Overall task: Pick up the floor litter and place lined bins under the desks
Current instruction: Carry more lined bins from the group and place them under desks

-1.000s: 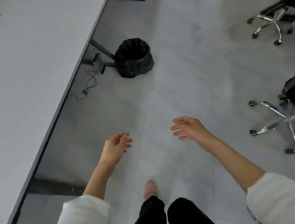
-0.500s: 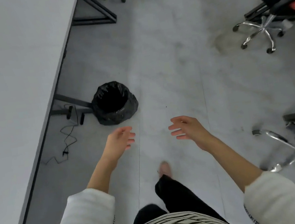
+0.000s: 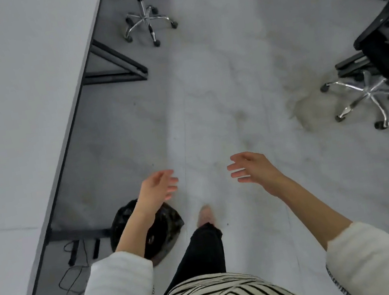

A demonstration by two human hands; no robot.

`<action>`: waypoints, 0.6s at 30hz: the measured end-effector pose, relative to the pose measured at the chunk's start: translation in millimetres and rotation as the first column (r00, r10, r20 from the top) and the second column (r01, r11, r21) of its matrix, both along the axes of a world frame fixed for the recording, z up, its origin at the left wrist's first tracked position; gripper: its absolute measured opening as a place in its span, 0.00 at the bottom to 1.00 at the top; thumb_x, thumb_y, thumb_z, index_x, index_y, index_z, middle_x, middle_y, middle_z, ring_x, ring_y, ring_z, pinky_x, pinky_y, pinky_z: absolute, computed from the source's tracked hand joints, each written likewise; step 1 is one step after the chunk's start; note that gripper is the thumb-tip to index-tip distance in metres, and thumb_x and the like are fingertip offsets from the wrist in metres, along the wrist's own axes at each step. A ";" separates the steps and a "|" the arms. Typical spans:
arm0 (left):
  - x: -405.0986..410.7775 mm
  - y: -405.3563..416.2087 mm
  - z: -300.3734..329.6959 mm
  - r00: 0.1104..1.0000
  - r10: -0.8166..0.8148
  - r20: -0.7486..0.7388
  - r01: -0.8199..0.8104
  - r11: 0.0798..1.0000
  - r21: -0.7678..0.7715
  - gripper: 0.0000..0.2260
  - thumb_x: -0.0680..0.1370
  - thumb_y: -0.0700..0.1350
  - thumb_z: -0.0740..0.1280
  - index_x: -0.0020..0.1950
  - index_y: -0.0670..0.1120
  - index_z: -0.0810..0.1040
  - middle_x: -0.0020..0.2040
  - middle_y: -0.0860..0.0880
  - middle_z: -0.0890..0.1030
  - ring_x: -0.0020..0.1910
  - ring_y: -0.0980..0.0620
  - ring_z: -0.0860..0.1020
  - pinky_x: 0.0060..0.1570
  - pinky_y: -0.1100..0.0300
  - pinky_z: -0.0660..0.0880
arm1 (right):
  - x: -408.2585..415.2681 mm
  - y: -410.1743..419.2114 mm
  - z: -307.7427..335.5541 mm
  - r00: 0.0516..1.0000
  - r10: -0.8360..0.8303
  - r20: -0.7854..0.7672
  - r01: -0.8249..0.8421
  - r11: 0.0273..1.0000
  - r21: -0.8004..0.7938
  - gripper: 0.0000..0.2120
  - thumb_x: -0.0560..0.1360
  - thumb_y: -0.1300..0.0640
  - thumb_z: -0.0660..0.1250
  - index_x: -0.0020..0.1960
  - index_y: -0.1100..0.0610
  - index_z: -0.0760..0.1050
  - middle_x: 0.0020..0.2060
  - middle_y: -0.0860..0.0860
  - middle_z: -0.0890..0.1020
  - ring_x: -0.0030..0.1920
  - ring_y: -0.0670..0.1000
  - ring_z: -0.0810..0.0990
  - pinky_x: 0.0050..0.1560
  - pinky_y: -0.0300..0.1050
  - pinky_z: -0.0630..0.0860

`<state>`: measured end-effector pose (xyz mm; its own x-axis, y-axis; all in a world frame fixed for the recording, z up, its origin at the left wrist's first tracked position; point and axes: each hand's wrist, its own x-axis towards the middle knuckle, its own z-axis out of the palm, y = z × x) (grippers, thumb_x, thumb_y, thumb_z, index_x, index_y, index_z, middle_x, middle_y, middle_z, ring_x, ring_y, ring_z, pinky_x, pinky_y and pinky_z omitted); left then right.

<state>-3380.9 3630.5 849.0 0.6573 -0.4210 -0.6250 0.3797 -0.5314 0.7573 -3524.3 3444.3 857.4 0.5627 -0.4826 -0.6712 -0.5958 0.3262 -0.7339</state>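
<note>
A bin with a black liner (image 3: 166, 232) stands on the grey floor by the desk leg, partly hidden behind my left forearm. The white desk (image 3: 17, 125) fills the left of the view. My left hand (image 3: 157, 188) hangs in front of me with relaxed fingers and holds nothing. My right hand (image 3: 251, 170) is held out level with it, fingers loosely spread, also holding nothing. Both hands are well above the floor. No litter shows on the floor.
Black desk frame legs (image 3: 113, 70) angle out from under the desk. Cables (image 3: 74, 265) lie on the floor by the bin. Office chairs stand at the top (image 3: 149, 23) and at the right (image 3: 369, 92). A stain (image 3: 310, 107) marks the floor near the right chair.
I have walked forward; the lined bin has slid from ahead of me to beside my left leg, behind my left forearm. Both hands stay raised, holding nothing.
</note>
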 end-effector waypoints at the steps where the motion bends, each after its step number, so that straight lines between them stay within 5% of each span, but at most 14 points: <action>1: 25.0 -26.9 3.0 1.000 0.003 0.006 -0.003 1.000 -0.010 0.09 0.80 0.46 0.60 0.55 0.44 0.76 0.43 0.50 0.80 0.42 0.50 0.77 0.41 0.63 0.73 | 23.6 -24.0 2.9 1.000 -0.005 0.003 0.005 1.000 0.000 0.12 0.79 0.55 0.60 0.59 0.58 0.74 0.48 0.53 0.81 0.46 0.53 0.80 0.50 0.43 0.77; 12: 251.6 -348.1 11.1 0.989 -0.146 0.022 0.145 0.989 0.029 0.07 0.81 0.44 0.57 0.53 0.47 0.74 0.42 0.50 0.79 0.39 0.52 0.77 0.41 0.62 0.72 | 240.9 -328.0 14.7 0.999 -0.050 -0.007 0.050 0.999 -0.016 0.13 0.79 0.55 0.60 0.60 0.58 0.74 0.50 0.55 0.81 0.45 0.53 0.80 0.53 0.46 0.77; 18: 369.8 -529.6 8.2 0.997 -0.074 0.013 0.073 0.997 0.023 0.08 0.80 0.46 0.59 0.54 0.46 0.75 0.46 0.48 0.80 0.43 0.51 0.78 0.45 0.60 0.74 | 372.3 -525.7 12.2 0.999 0.019 -0.025 -0.020 0.999 -0.038 0.10 0.79 0.54 0.60 0.56 0.56 0.75 0.46 0.52 0.82 0.44 0.52 0.80 0.49 0.42 0.77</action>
